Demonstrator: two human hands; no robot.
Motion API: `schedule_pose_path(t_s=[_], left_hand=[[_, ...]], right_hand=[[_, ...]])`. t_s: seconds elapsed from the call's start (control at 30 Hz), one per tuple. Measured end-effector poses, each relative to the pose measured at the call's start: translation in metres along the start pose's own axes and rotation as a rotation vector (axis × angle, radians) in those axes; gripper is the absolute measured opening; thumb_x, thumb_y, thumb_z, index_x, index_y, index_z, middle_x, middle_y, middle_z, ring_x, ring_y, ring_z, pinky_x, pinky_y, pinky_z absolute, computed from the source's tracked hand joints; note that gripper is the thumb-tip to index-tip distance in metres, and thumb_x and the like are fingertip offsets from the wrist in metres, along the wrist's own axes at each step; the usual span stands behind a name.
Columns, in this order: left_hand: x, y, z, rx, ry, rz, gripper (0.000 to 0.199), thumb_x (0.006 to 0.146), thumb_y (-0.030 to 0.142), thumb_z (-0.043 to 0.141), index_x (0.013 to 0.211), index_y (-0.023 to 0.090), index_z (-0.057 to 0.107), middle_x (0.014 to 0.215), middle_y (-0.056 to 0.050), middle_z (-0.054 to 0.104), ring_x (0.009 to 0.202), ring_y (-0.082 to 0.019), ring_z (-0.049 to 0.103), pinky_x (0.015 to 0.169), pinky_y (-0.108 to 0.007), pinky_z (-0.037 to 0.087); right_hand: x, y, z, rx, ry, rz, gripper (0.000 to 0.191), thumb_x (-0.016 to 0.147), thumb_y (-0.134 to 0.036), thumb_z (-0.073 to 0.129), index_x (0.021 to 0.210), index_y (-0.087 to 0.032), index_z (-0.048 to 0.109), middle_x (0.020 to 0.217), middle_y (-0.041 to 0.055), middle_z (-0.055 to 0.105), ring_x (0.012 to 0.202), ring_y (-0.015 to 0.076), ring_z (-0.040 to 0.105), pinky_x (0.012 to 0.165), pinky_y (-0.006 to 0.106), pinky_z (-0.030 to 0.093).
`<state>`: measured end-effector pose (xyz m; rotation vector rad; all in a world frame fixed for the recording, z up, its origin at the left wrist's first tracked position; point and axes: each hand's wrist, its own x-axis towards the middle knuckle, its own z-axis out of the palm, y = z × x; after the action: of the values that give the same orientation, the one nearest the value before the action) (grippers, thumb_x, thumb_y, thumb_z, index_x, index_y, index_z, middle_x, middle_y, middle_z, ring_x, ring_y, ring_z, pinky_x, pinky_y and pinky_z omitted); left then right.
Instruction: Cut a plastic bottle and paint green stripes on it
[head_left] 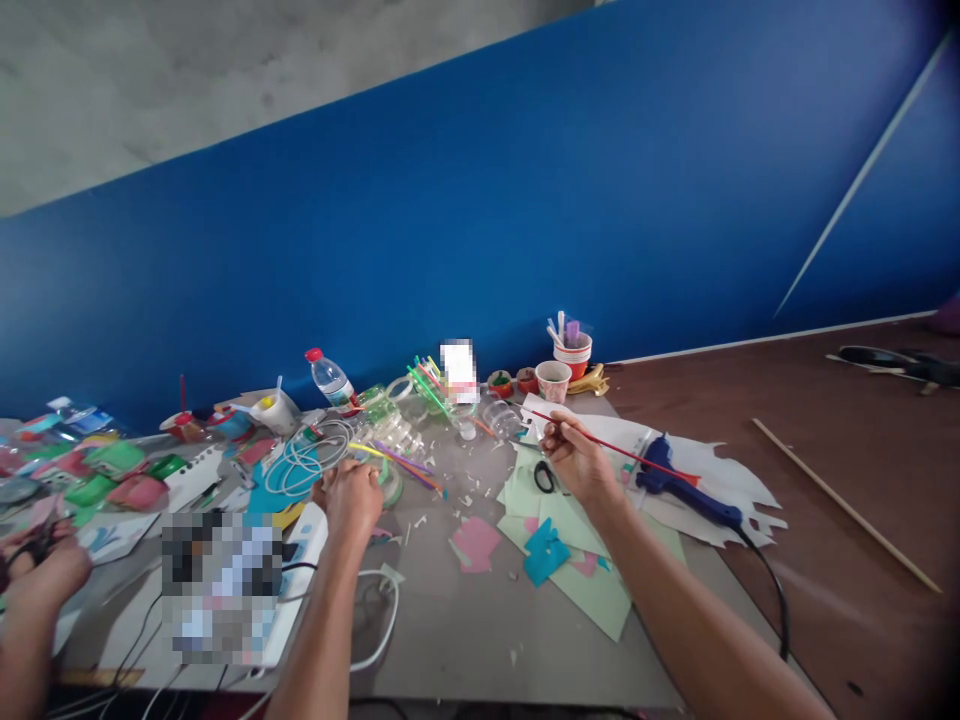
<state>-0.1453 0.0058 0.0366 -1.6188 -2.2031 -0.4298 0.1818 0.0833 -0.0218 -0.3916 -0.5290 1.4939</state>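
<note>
A slim red paintbrush (637, 458) is pinched in my right hand (576, 458), its tip pointing left toward the small paint cups. Beneath that hand lie pale green paper sheets (600, 600) and a black scissor handle (545, 477). A blue glue gun (675, 480) rests just to the right on torn white paper (739, 490). My left hand (349, 500) is closed above the end of a white power strip (306, 545), beside a coiled white cable (307, 460) and colored pipe cleaners (409, 465). Its fingertips are hidden, so I cannot make out anything inside.
Another person's hand (49, 560) holds scissors at the far left, near painted bottle pieces (112, 470). A red-capped bottle (332, 382), plastic pieces (386, 425) and paper cups (553, 380) line the blue partition (480, 220). A wooden stick (844, 503) lies right.
</note>
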Motion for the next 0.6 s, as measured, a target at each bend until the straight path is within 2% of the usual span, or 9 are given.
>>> schedule_pose_path(t_s=[0.13, 0.4, 0.6], left_hand=[[-0.002, -0.001, -0.003, 0.055, -0.007, 0.055, 0.026, 0.082, 0.020, 0.046, 0.071, 0.021, 0.069, 0.097, -0.011, 0.068, 0.092, -0.029, 0.054, 0.089, -0.050, 0.030], [-0.016, -0.001, -0.014, 0.041, 0.139, 0.137, 0.023, 0.086, 0.021, 0.046, 0.080, 0.018, 0.068, 0.100, -0.012, 0.066, 0.094, -0.029, 0.053, 0.093, -0.050, 0.028], [-0.016, 0.021, -0.030, -0.030, 0.253, 0.200, 0.018, 0.086, 0.021, 0.049, 0.081, 0.019, 0.067, 0.102, -0.011, 0.065, 0.096, -0.028, 0.053, 0.099, -0.049, 0.023]], right_hand=[[0.000, 0.000, 0.000, 0.016, 0.000, 0.005, 0.016, 0.071, -0.018, 0.066, 0.086, -0.021, 0.070, 0.070, 0.0005, 0.062, 0.062, 0.0118, 0.054, 0.057, 0.025, 0.044], [0.000, 0.000, 0.000, 0.020, 0.018, 0.007, 0.017, 0.071, -0.017, 0.064, 0.086, -0.020, 0.070, 0.069, 0.0008, 0.062, 0.061, 0.0111, 0.053, 0.056, 0.024, 0.044], [-0.001, 0.000, 0.000, -0.001, 0.018, 0.017, 0.017, 0.071, -0.017, 0.064, 0.087, -0.020, 0.070, 0.070, 0.0008, 0.062, 0.059, 0.0114, 0.053, 0.055, 0.024, 0.046]])
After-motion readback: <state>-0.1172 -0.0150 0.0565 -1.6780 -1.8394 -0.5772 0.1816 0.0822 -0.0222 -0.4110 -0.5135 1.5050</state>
